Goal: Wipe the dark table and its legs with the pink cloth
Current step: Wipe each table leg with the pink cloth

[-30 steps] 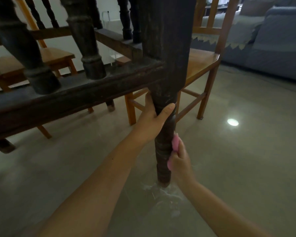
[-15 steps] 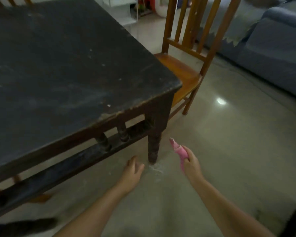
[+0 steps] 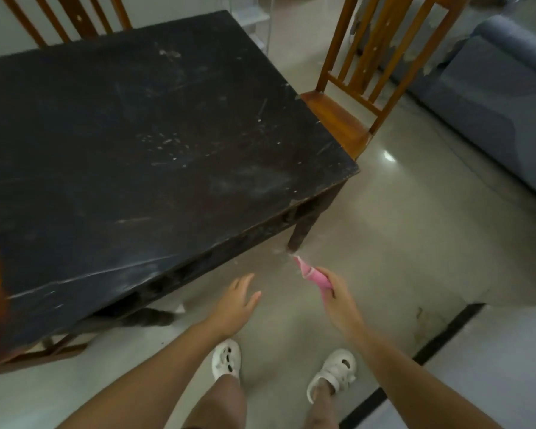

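The dark table (image 3: 155, 156) fills the left and middle of the view, its worn top scratched and speckled with pale marks. Its near right leg (image 3: 304, 230) stands on the floor just beyond my hands. My right hand (image 3: 338, 295) grips the pink cloth (image 3: 313, 275), which sticks up and left toward the foot of that leg without touching it. My left hand (image 3: 234, 305) hangs open over the floor, fingers spread, below the table's front edge and apart from it.
A wooden chair (image 3: 353, 97) stands at the table's right side, another chair back (image 3: 68, 17) behind it. A grey-blue sofa (image 3: 492, 97) is at the right. A furry grey animal tail (image 3: 150, 317) lies under the front edge. My feet in white sandals (image 3: 226, 359) stand on the floor.
The view has risen from floor level beside the leg to above the table top. Both hands have come off the leg; my left hand let go and opened, my right kept the cloth.
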The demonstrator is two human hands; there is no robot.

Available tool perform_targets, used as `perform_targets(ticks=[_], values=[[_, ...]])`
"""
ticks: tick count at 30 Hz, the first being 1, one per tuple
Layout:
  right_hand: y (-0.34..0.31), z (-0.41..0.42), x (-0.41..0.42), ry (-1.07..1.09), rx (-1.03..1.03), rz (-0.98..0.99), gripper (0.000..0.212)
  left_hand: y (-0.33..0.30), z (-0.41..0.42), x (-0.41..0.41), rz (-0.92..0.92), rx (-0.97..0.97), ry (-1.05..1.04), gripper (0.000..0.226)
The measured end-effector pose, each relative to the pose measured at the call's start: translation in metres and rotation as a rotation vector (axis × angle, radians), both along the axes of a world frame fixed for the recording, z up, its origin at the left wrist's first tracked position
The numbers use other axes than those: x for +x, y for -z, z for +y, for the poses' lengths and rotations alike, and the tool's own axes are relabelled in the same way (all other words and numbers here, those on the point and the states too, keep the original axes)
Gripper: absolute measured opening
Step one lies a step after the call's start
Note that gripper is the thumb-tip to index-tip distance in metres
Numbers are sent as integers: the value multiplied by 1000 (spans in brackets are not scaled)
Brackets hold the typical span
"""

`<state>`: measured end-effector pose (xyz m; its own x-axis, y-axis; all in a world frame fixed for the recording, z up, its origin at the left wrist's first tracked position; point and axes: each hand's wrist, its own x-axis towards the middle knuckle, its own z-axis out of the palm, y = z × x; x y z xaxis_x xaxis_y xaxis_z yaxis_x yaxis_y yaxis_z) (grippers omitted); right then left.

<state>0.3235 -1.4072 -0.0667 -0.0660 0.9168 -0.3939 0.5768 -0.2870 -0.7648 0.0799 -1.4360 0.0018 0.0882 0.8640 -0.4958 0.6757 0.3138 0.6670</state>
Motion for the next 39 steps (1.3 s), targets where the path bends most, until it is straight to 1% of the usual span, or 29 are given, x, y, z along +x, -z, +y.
perform_targets(ticks=[1,3,5,7,10,15,17,21,25,28,30,32,34,36,39], values=[[-26,-12,-20,-25,15,-30,34,-8,-8,-13,31,15,17,52],[-59,-36,-52,-52,43,-58,37,-19,-27,-38,81,23,57,52],[-80,-59,-76,-75,84,-95,39,-24,-48,-60,102,8,102,52],[-93,-81,-97,-120,80,-127,41,-24,-72,-79,119,-2,136,52],[-91,-108,-121,-174,110,-125,43,-21,-108,-106,158,10,125,53],[-85,-152,-163,-280,125,-176,43,-14,-177,-158,251,56,69,53],[-84,-171,-180,-290,139,-169,44,-16,-202,-180,276,64,91,52],[-85,-219,-210,-206,125,-143,43,-24,-245,-220,327,63,179,52],[-89,-254,-243,-144,98,-162,42,-29,-265,-261,332,100,250,51],[-86,-274,-281,-47,81,-159,43,-21,-268,-302,324,117,308,51],[-74,-284,-313,42,96,-169,44,-13,-267,-333,310,111,352,51],[-60,-296,-346,138,67,-184,45,-5,-266,-365,279,96,410,52],[-51,-305,-380,194,49,-205,44,0,-259,-394,285,124,472,52],[-41,-313,-412,268,4,-181,43,6,-252,-420,274,149,504,50],[-25,-315,-446,363,-9,-122,40,24,-238,-438,264,145,515,51]])
